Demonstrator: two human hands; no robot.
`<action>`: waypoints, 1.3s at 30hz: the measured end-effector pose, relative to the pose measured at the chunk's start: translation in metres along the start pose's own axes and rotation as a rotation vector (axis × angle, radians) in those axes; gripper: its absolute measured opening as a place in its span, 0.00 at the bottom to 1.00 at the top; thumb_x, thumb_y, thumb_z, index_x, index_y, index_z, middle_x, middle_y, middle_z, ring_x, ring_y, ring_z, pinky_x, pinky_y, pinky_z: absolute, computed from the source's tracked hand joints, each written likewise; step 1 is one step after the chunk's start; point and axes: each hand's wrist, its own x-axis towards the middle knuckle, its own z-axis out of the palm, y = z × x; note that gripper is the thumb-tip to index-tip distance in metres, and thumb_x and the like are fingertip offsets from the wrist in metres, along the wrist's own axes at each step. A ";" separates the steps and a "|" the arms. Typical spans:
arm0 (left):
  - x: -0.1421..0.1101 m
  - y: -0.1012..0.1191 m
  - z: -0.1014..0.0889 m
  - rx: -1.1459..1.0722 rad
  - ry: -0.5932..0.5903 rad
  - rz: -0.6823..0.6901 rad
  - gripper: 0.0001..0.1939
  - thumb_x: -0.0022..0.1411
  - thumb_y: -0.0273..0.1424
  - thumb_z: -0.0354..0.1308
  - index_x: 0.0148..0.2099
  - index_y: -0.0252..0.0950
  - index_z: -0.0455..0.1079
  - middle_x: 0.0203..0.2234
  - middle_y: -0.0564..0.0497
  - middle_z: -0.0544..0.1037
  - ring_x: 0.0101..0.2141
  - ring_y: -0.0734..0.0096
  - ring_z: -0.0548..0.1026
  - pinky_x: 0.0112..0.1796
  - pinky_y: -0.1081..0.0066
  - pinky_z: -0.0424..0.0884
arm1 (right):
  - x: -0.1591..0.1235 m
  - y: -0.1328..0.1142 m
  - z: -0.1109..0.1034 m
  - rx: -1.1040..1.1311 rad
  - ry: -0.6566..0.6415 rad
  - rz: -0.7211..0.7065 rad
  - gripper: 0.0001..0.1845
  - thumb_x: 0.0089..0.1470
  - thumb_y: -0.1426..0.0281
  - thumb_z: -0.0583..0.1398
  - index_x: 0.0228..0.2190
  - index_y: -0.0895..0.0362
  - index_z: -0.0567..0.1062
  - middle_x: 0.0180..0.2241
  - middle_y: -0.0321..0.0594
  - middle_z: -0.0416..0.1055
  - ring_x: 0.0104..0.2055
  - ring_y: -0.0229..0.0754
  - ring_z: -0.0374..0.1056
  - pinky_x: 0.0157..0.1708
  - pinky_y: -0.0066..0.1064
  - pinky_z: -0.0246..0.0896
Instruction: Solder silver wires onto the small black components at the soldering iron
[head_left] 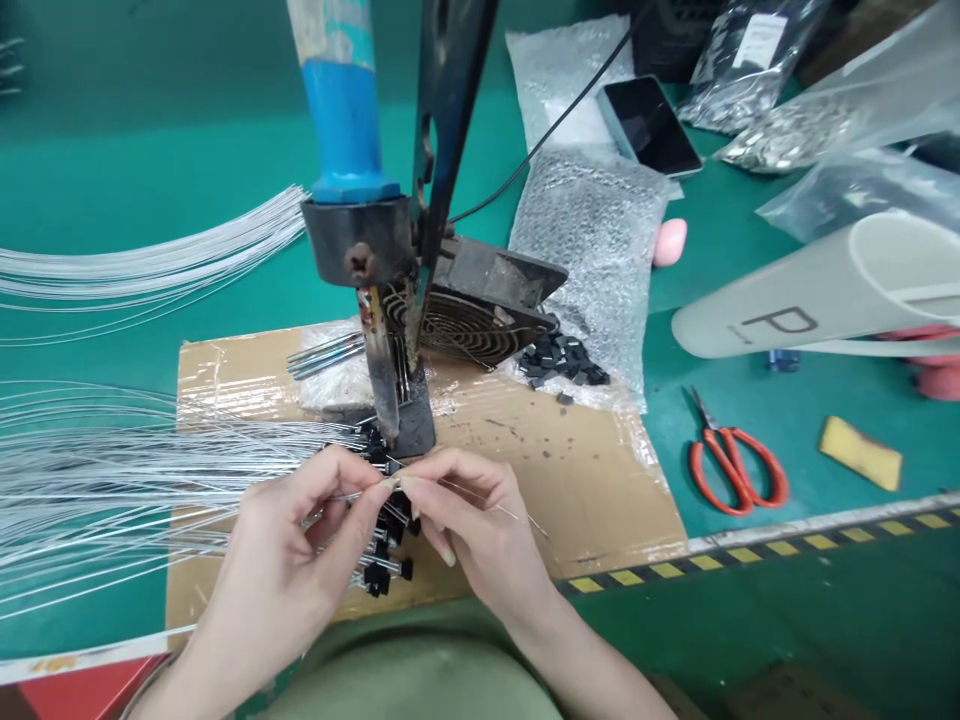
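My left hand [300, 545] and my right hand [480, 520] meet at the fingertips, low in the middle of the view. Each is closed in a pinch. A thin wire [529, 520] passes through the right fingers and sticks out to the right. The left fingers pinch a silvery wire [346, 496] close by; the join between the fingertips is too small to make out. Just above the fingertips, the tip of a blue-handled soldering iron [382, 390] points down. Beneath and beside my hands lie many white wires [247, 455] with black ends [379, 575].
Behind the iron stand a dark metal bracket [450, 110] and a small fan [487, 310]. Black pieces [562, 358] lie on bubble wrap [585, 250]. Cardboard [600, 480] covers the bench. To the right are red-handled scissors [739, 470], a yellow sponge [861, 453] and a white tube [787, 300].
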 end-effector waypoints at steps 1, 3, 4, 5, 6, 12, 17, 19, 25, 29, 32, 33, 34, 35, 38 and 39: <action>0.000 0.001 -0.001 0.008 -0.001 0.011 0.10 0.73 0.38 0.58 0.38 0.41 0.74 0.21 0.58 0.72 0.21 0.76 0.62 0.22 0.75 0.57 | 0.000 -0.001 -0.001 0.005 -0.010 0.013 0.04 0.55 0.66 0.73 0.30 0.53 0.87 0.23 0.32 0.74 0.16 0.25 0.57 0.14 0.18 0.49; 0.000 0.002 -0.003 0.023 -0.003 0.028 0.11 0.73 0.37 0.58 0.36 0.40 0.74 0.20 0.58 0.70 0.20 0.77 0.60 0.21 0.76 0.56 | 0.001 -0.003 -0.003 0.006 -0.028 0.037 0.04 0.55 0.66 0.73 0.30 0.53 0.87 0.22 0.32 0.74 0.15 0.25 0.57 0.14 0.18 0.49; 0.000 0.003 -0.004 0.026 -0.008 0.032 0.11 0.72 0.37 0.58 0.36 0.40 0.74 0.20 0.58 0.70 0.20 0.77 0.60 0.21 0.76 0.55 | 0.001 -0.004 -0.003 0.005 -0.035 0.047 0.04 0.55 0.67 0.73 0.29 0.53 0.87 0.22 0.31 0.73 0.15 0.25 0.57 0.14 0.18 0.49; -0.001 0.003 -0.005 0.026 -0.016 0.033 0.11 0.72 0.37 0.58 0.36 0.40 0.74 0.20 0.58 0.70 0.20 0.77 0.60 0.21 0.76 0.55 | 0.000 -0.005 -0.004 0.005 -0.040 0.054 0.04 0.54 0.67 0.73 0.29 0.54 0.87 0.22 0.31 0.73 0.15 0.25 0.57 0.13 0.18 0.49; -0.001 0.004 -0.005 0.020 -0.022 0.030 0.12 0.72 0.37 0.58 0.35 0.40 0.74 0.20 0.58 0.70 0.20 0.77 0.60 0.21 0.76 0.55 | 0.000 -0.005 -0.004 0.005 -0.046 0.058 0.04 0.54 0.67 0.73 0.29 0.54 0.87 0.22 0.31 0.73 0.15 0.25 0.57 0.13 0.18 0.49; -0.002 0.003 -0.004 -0.044 -0.007 -0.007 0.12 0.72 0.39 0.59 0.36 0.39 0.75 0.21 0.57 0.72 0.21 0.77 0.61 0.22 0.76 0.56 | -0.002 -0.005 -0.005 -0.005 -0.055 0.046 0.04 0.56 0.66 0.73 0.32 0.53 0.88 0.23 0.32 0.74 0.15 0.24 0.57 0.14 0.18 0.49; -0.003 -0.001 0.002 -0.055 0.034 -0.007 0.09 0.72 0.36 0.59 0.38 0.40 0.75 0.23 0.56 0.74 0.21 0.76 0.64 0.22 0.75 0.59 | -0.001 -0.001 -0.002 0.031 -0.036 0.037 0.05 0.57 0.66 0.72 0.31 0.53 0.88 0.23 0.32 0.74 0.14 0.24 0.56 0.13 0.18 0.48; -0.005 -0.002 0.005 -0.049 0.066 0.010 0.08 0.73 0.34 0.58 0.39 0.41 0.76 0.24 0.56 0.76 0.23 0.75 0.68 0.23 0.75 0.62 | -0.001 0.000 0.001 0.058 -0.013 0.035 0.05 0.55 0.66 0.72 0.30 0.54 0.87 0.22 0.32 0.74 0.14 0.24 0.55 0.13 0.18 0.48; -0.007 -0.003 0.016 -0.003 0.186 0.099 0.05 0.72 0.30 0.59 0.40 0.41 0.74 0.23 0.58 0.75 0.22 0.77 0.68 0.23 0.76 0.63 | 0.000 0.002 0.010 0.118 0.057 0.046 0.07 0.50 0.65 0.74 0.26 0.55 0.86 0.20 0.31 0.72 0.14 0.25 0.53 0.11 0.19 0.47; -0.008 -0.004 0.017 -0.028 0.195 0.094 0.05 0.72 0.30 0.59 0.40 0.40 0.74 0.24 0.57 0.76 0.23 0.76 0.70 0.23 0.76 0.64 | -0.001 0.001 0.013 0.115 0.081 0.057 0.08 0.49 0.64 0.74 0.25 0.55 0.86 0.20 0.31 0.72 0.14 0.26 0.53 0.11 0.19 0.46; -0.008 -0.004 0.016 -0.055 0.187 0.070 0.05 0.72 0.31 0.60 0.40 0.40 0.75 0.24 0.56 0.77 0.23 0.76 0.70 0.23 0.76 0.63 | -0.001 0.001 0.012 0.107 0.084 0.065 0.08 0.48 0.63 0.74 0.25 0.55 0.86 0.20 0.32 0.72 0.14 0.26 0.54 0.10 0.19 0.47; -0.008 -0.003 0.016 -0.064 0.190 0.070 0.06 0.72 0.31 0.60 0.40 0.40 0.75 0.24 0.56 0.77 0.22 0.77 0.69 0.22 0.76 0.62 | -0.001 0.001 0.011 0.105 0.080 0.063 0.08 0.49 0.63 0.74 0.26 0.55 0.86 0.21 0.32 0.73 0.14 0.27 0.55 0.10 0.19 0.48; -0.008 -0.003 0.016 -0.072 0.195 0.072 0.06 0.72 0.31 0.60 0.39 0.39 0.75 0.23 0.57 0.76 0.22 0.77 0.68 0.22 0.76 0.61 | -0.001 0.001 0.011 0.104 0.072 0.057 0.08 0.50 0.63 0.74 0.28 0.54 0.87 0.21 0.33 0.73 0.14 0.27 0.56 0.10 0.19 0.49; -0.007 -0.001 0.015 -0.077 0.203 0.073 0.06 0.72 0.31 0.60 0.39 0.40 0.75 0.23 0.57 0.75 0.21 0.78 0.67 0.22 0.76 0.61 | -0.001 0.001 0.009 0.105 0.061 0.047 0.09 0.52 0.62 0.73 0.30 0.54 0.88 0.23 0.33 0.74 0.14 0.27 0.57 0.10 0.19 0.50; -0.006 0.002 0.014 -0.074 0.237 0.064 0.06 0.71 0.29 0.60 0.38 0.40 0.75 0.23 0.59 0.74 0.21 0.79 0.65 0.22 0.77 0.60 | -0.002 0.002 0.006 0.093 0.033 0.014 0.11 0.56 0.59 0.72 0.36 0.53 0.88 0.26 0.35 0.76 0.15 0.28 0.61 0.11 0.20 0.54; -0.006 0.002 0.014 -0.067 0.244 0.064 0.05 0.71 0.29 0.61 0.38 0.40 0.75 0.23 0.59 0.74 0.21 0.79 0.65 0.22 0.78 0.61 | -0.003 0.002 0.005 0.075 0.027 0.008 0.12 0.56 0.58 0.72 0.36 0.53 0.88 0.26 0.35 0.77 0.15 0.28 0.62 0.11 0.20 0.55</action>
